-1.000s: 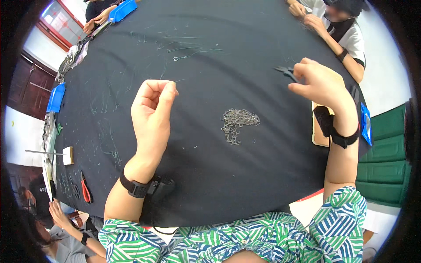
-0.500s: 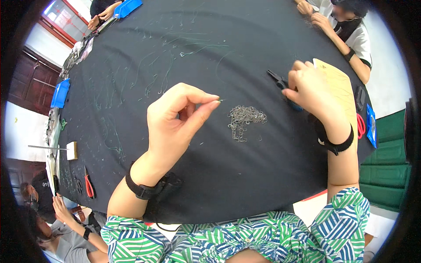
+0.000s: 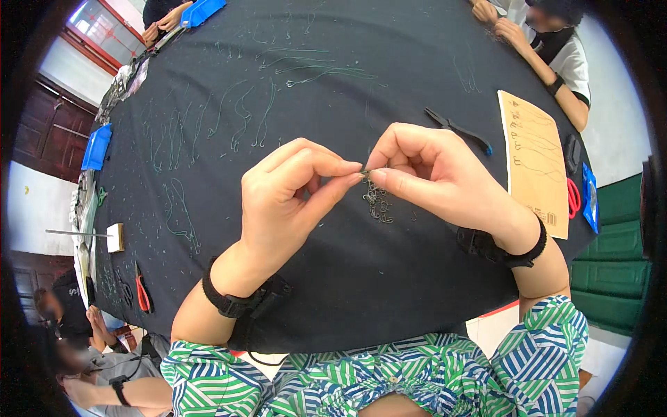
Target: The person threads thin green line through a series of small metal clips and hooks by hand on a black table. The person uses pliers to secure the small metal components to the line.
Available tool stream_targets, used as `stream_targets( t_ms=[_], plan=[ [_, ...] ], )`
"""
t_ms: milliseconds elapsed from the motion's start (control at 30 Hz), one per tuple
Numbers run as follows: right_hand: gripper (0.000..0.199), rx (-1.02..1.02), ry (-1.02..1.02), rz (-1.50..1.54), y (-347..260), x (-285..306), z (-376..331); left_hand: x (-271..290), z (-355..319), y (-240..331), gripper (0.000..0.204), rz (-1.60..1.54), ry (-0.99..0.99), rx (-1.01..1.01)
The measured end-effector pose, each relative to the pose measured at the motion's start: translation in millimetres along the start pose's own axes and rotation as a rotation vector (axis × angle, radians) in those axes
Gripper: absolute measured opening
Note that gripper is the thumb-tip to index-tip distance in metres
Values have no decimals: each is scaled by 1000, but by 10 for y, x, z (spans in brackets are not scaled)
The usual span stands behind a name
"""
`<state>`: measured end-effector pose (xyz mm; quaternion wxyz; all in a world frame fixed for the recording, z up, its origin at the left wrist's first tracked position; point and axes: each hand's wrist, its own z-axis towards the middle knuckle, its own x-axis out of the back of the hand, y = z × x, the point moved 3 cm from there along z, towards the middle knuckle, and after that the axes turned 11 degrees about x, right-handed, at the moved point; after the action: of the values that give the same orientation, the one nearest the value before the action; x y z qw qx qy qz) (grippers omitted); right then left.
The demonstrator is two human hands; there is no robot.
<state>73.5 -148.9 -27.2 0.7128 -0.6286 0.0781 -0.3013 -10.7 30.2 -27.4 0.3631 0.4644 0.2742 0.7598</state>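
Above the black counter [image 3: 208, 139], left hand [image 3: 285, 201] and right hand [image 3: 434, 174] meet, both grips pinched on one small hook [image 3: 364, 172], over the hook pile [image 3: 377, 203]. Step looks like threading or tying; next move likely needs fine, steady fingertip work.

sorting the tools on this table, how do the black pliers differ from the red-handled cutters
The black pliers lie near the table's middle, just beyond the right hand; the red-handled cutters lie at the near left edge, far from both hands. The pliers are dark with a blue tip on one handle; the cutters' handles are bright red. Both rest flat on the black cloth, untouched.
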Motion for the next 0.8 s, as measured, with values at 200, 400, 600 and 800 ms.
stream_targets(
  t_ms=[200, 400, 600, 800],
  plan=[
    [12, 8, 17, -25, -28, 18, 10, -16, -20, -12, 11, 1, -28, 32],
    [13, -8, 10, 34, -8, 15, 15, -41, -14, -39, 11, -54, -19, 91],
    [13, -20, 18, 117, 28, 9, 16, -28, -23, -1, 11, -29, -29, 51],
    [12, 18, 24, 122, -9, 18, 16, -28, -45, 12, 10, -20, -46, 29]
  ],
)
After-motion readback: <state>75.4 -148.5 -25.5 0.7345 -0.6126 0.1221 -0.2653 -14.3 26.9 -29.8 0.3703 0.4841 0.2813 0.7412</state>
